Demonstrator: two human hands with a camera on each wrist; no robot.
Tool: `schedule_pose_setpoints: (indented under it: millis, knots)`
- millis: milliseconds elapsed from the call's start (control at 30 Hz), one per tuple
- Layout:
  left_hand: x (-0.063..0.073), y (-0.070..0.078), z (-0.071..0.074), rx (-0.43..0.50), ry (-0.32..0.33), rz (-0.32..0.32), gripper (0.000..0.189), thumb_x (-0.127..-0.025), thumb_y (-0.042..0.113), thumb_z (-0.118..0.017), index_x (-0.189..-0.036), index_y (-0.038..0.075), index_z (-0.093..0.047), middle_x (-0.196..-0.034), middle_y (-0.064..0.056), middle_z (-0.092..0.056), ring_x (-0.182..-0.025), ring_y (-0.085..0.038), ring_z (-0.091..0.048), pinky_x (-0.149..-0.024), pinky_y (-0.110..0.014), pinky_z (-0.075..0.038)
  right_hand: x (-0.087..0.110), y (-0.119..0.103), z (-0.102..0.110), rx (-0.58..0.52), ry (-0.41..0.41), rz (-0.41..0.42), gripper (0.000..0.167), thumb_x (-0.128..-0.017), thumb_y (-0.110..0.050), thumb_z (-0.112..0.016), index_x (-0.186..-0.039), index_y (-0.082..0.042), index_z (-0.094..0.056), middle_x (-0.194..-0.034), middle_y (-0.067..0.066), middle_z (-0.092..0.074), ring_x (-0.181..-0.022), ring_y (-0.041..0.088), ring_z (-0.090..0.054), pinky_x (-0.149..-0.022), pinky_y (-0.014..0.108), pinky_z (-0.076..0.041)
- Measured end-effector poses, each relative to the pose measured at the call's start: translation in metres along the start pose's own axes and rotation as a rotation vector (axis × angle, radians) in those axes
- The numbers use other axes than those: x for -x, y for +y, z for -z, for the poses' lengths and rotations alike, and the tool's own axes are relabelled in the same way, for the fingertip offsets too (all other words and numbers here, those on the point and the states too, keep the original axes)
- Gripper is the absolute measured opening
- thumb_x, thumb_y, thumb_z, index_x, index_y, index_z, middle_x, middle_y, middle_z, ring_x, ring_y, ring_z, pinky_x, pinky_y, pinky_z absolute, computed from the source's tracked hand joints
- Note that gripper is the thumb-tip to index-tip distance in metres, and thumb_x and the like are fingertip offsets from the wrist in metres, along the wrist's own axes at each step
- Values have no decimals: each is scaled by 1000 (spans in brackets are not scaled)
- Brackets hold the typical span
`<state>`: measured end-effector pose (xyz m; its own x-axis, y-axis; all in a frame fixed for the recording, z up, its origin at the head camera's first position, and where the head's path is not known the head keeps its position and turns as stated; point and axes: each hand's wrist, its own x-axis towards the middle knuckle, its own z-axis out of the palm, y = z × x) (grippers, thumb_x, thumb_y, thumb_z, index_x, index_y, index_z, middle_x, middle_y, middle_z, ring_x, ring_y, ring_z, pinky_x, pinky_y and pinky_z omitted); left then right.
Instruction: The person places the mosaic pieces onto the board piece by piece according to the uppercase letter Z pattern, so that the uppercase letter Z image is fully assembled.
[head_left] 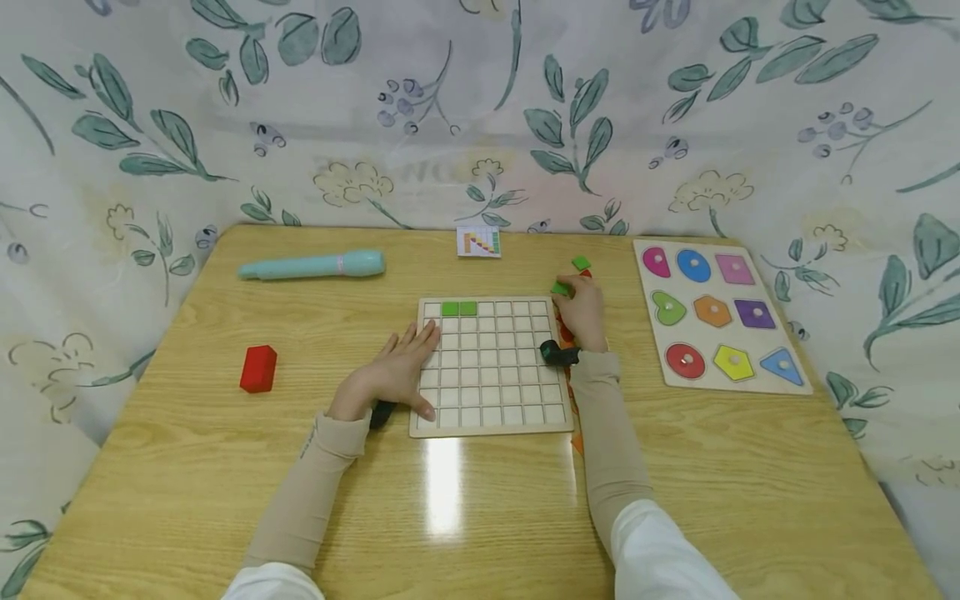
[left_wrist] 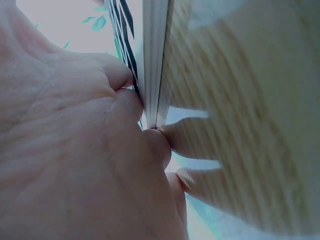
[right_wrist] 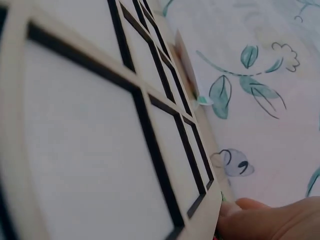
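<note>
A wooden grid board (head_left: 491, 432) lies in the middle of the table, with two green square tiles (head_left: 459, 309) side by side in its top row. My left hand (head_left: 393, 371) rests with spread fingers on the board's left edge; the left wrist view shows its fingers (left_wrist: 159, 145) against the board's side. Beyond the board's upper right corner, my right hand (head_left: 583, 312) pinches a green tile (head_left: 559, 288). Another green tile (head_left: 581, 262) lies just past that hand. Red and orange pieces (head_left: 566, 335) lie along the board's right edge, partly hidden by the hand and wrist.
A small pattern card (head_left: 478, 242) lies at the back edge. On the right is a shape puzzle board (head_left: 723, 312) with several coloured pieces. A light blue pen-shaped object (head_left: 311, 265) and a red block (head_left: 258, 369) lie on the left.
</note>
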<state>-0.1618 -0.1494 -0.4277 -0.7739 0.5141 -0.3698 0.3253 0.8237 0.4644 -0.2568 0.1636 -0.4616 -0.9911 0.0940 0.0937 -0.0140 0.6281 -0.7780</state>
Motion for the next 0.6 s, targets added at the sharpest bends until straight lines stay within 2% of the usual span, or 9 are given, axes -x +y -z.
schedule_pose_setpoints:
  millis: [200, 300, 433, 600]
  knots:
    - [-1, 0, -1, -6, 3, -8, 137, -61, 41, -88, -155, 3, 4, -163, -14, 12, -149, -39, 14, -119, -59, 8, 1, 0, -2, -4, 51, -6, 39, -87, 1, -61, -126, -1, -63, -117, 22, -64, -105, 35, -56, -86, 43, -48]
    - [-1, 0, -1, -1, 5, -9, 137, -61, 41, -88, -155, 3, 4, -163, -14, 12, -149, -39, 14, -119, -59, 8, 1, -2, -1, -40, 80, -9, 38, -87, 3, -59, -124, -2, -64, -110, 22, -64, -99, 35, -59, -80, 41, -49]
    - [0, 0, -1, 9, 9, -12, 137, -60, 41, -88, -155, 3, 3, -163, -15, 11, -149, -39, 14, -119, -60, 8, 2, -11, -1, -172, 100, -14, 33, -89, 1, -60, -122, -1, -64, -112, 21, -64, -101, 35, -64, -85, 42, -54]
    - [1, -1, 0, 13, 10, -21, 137, -59, 41, -88, -155, 1, 2, -163, -17, 10, -149, -40, 13, -119, -61, 8, 8, -34, -4, -270, 32, -2, 30, -92, -3, -60, -122, -1, -63, -117, 21, -64, -105, 35, -63, -91, 43, -54]
